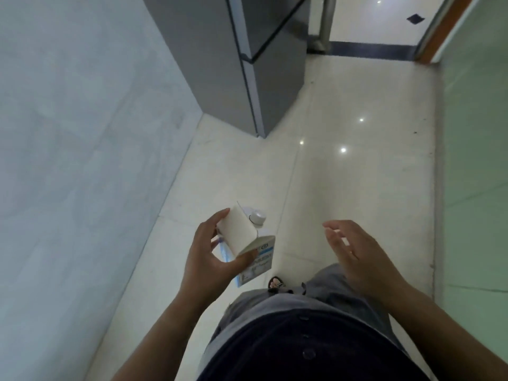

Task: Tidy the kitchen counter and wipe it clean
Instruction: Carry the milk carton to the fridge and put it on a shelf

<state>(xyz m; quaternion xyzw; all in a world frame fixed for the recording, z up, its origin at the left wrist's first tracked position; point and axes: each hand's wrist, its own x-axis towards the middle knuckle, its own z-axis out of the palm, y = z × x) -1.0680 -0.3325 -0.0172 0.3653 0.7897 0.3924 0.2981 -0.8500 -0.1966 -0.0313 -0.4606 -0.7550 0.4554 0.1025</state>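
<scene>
My left hand grips a white carton with a grey screw cap and blue print, held tilted above the floor at lower centre. My right hand hovers to the right of the carton with its fingers spread and nothing in it. A wide gap separates it from the carton. No counter appears in this view.
A grey fridge stands ahead at top centre against the pale wall on the left. Glossy cream floor tiles run forward to a doorway with a dark threshold strip. A greenish glass panel lines the right side.
</scene>
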